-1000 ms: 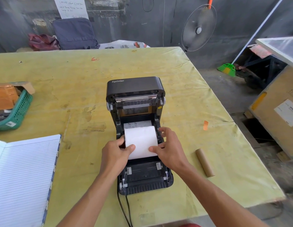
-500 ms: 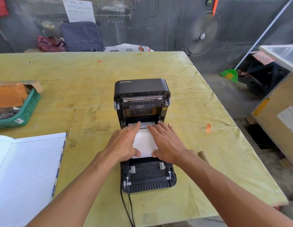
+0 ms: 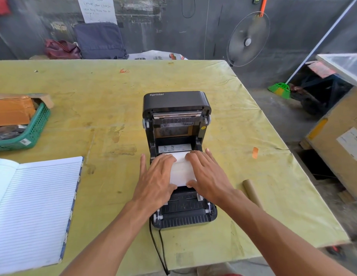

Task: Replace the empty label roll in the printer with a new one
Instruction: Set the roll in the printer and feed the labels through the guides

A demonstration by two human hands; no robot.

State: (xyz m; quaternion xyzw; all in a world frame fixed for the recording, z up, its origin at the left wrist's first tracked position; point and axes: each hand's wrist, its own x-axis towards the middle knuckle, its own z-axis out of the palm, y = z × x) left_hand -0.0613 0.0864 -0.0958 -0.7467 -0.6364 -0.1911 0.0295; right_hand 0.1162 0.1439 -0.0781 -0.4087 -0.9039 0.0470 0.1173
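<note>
While your left hand point(image 3: 156, 176) and right hand point(image 3: 208, 176) lay flat with fingers spread, gripping nothing, you pressed the new label roll point(image 3: 182, 170) down into the bay of the open printer point(image 3: 178, 156). The empty core point(image 3: 252, 193) lay out on the table point(image 3: 223, 100) to your right. Feeding the labels forward and shutting the raised lid point(image 3: 176, 103) looked like what was left.

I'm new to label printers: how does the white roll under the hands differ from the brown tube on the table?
The white roll sits inside the open printer, pressed by both hands; the brown tube lies untouched on the table to the printer's right. The roll is fat with paper; the tube is thin and bare.
</note>
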